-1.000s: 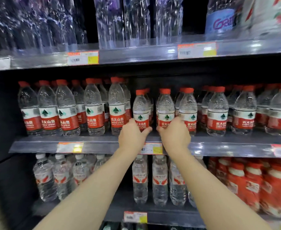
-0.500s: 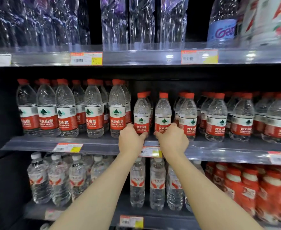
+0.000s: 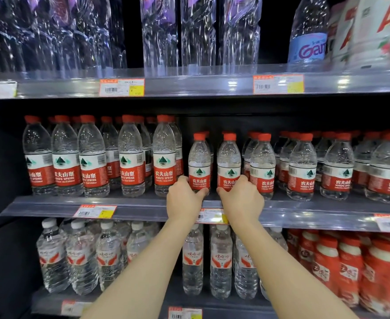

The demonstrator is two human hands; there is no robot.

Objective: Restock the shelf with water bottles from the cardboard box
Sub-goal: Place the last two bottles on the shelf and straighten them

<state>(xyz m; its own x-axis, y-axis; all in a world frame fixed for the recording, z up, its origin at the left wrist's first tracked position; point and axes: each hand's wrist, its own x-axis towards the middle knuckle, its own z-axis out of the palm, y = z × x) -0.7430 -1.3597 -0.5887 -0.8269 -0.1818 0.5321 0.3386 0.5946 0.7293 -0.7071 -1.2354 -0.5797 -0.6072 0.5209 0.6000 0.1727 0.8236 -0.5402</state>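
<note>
Two small red-capped water bottles stand upright side by side at the front of the middle shelf [image 3: 129,207]. My left hand [image 3: 184,199] is wrapped around the base of the left small bottle [image 3: 199,162]. My right hand [image 3: 241,199] grips the base of the right small bottle [image 3: 229,162]. Both bottle bottoms are hidden by my fingers. Taller bottles of the same brand [image 3: 131,157] fill the row to the left, and more small ones [image 3: 302,166] stand to the right. The cardboard box is out of view.
The upper shelf [image 3: 189,85] carries tall clear bottles and a blue-labelled bottle [image 3: 307,38]. Below, white-capped water bottles [image 3: 192,256] stand beside red drink bottles [image 3: 348,268]. Price tags sit along the shelf rails.
The view has drifted down and both hands with their bottles have shifted slightly lower and left on the shelf; the grips stay the same.
</note>
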